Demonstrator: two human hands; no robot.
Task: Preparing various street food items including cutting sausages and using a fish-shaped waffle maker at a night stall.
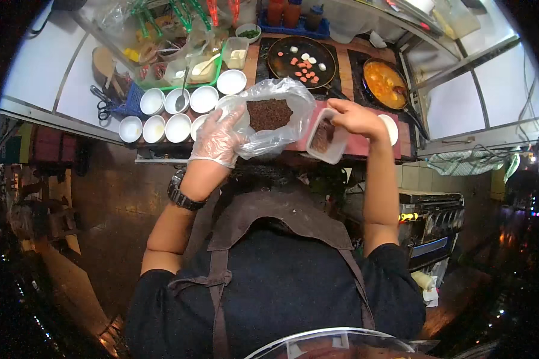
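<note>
My left hand [220, 137], in a clear plastic glove with a watch at the wrist, grips the left side of a clear plastic bag [303, 96]. Dark brown crumbly food [270, 115] lies in the bag. To the right, my bare right hand [357, 119] holds a translucent plastic tub [330, 155] by its rim, tilted beside the bag. Some of the same brown food shows inside the tub. White bowls [178, 128] stand in rows at the left, one with a spoon [180, 102]. Behind the bag is a round black pan [276, 67] with pink and white pieces.
An orange stew simmers in a pan [383, 84] at the right, its handle towards me. A white lid or dish [390, 129] lies near my right wrist. At the left are scissors [103, 110], a blue basket [132, 101] and a green tray [155, 85]. Sauce bottles [292, 14] stand behind.
</note>
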